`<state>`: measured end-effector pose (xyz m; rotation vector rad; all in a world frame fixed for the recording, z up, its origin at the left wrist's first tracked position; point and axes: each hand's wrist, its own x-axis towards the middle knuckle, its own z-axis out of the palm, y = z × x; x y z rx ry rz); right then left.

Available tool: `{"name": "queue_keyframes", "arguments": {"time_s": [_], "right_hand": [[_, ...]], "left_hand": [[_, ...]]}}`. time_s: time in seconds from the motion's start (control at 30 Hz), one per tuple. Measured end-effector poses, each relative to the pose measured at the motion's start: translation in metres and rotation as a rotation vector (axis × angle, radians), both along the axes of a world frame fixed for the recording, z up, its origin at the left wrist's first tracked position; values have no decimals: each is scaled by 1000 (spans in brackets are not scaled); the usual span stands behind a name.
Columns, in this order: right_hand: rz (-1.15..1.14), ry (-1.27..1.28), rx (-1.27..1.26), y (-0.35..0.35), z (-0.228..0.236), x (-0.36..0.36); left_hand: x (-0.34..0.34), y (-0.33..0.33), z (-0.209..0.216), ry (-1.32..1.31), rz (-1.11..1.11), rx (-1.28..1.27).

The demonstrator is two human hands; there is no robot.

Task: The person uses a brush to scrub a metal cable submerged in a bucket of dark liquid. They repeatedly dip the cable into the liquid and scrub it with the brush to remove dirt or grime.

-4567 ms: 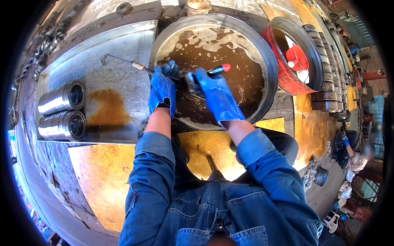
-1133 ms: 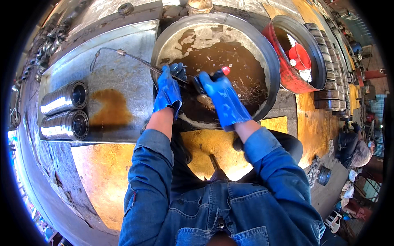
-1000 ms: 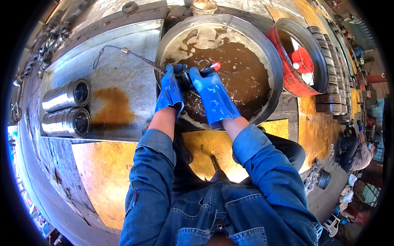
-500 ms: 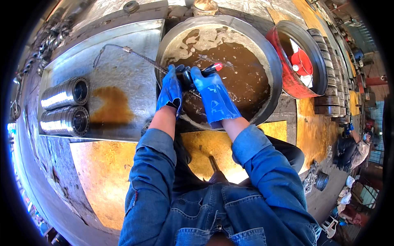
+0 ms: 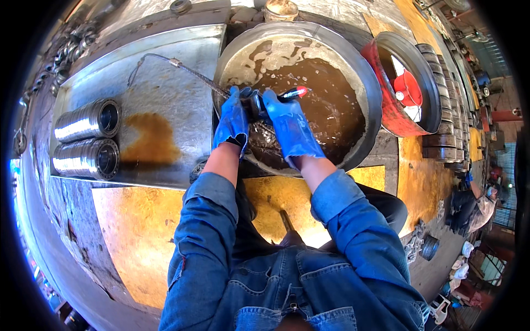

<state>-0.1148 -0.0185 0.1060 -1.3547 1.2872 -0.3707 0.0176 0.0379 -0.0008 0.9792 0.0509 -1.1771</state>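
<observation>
Both my hands wear blue rubber gloves and work over the near left of a large round metal tub [image 5: 372, 105] of brown, foamy liquid. My left hand [image 5: 232, 118] is closed around a dark, round, ring-like part [image 5: 255, 105]. My right hand [image 5: 290, 124] is closed on a black handle with a red tip [image 5: 293, 93], its working end hidden at the dark part. A braided steel cable [image 5: 201, 80] with a looped end runs from the tray to my left hand. Something dark and glinting lies in the liquid below my hands.
Left of the tub is a shallow metal tray [image 5: 165, 99] with two rows of shiny bearing rings [image 5: 88, 120] and a brown puddle. To the right stands a red drum [image 5: 375, 94] holding a red scoop-like vessel [image 5: 407, 88]. Stacked rings [image 5: 441, 129] and a co-worker [image 5: 475, 207] are farther right.
The whole view has shifted slightly. The liquid ripples more, and the foam near my hands has thinned. My right hand has turned a little; both hands keep their grip.
</observation>
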Motion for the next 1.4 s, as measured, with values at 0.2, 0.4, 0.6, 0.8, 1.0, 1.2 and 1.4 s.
{"name": "queue_keyframes", "arguments": {"time_s": [0.2, 0.4, 0.6, 0.8, 1.0, 1.2, 1.4], "right_hand": [[-26, 227, -130, 0, -64, -51], [49, -26, -77, 10, 15, -23], [-26, 65, -35, -2, -39, -25], [41, 389, -193, -24, -77, -69], [-20, 0, -35, -14, -29, -8], [-60, 114, -48, -5, -95, -60], [8, 110, 20, -17, -43, -39]], "left_hand": [[0, -2, -9, 57, 69, -70], [0, 3, -2, 55, 105, -21], [-9, 5, 15, -138, -54, 15], [-5, -9, -10, 22, 110, -70], [-7, 1, 9, -176, -12, 51], [-4, -10, -13, -12, 187, -66], [-3, 0, -2, 10, 121, 16]]}}
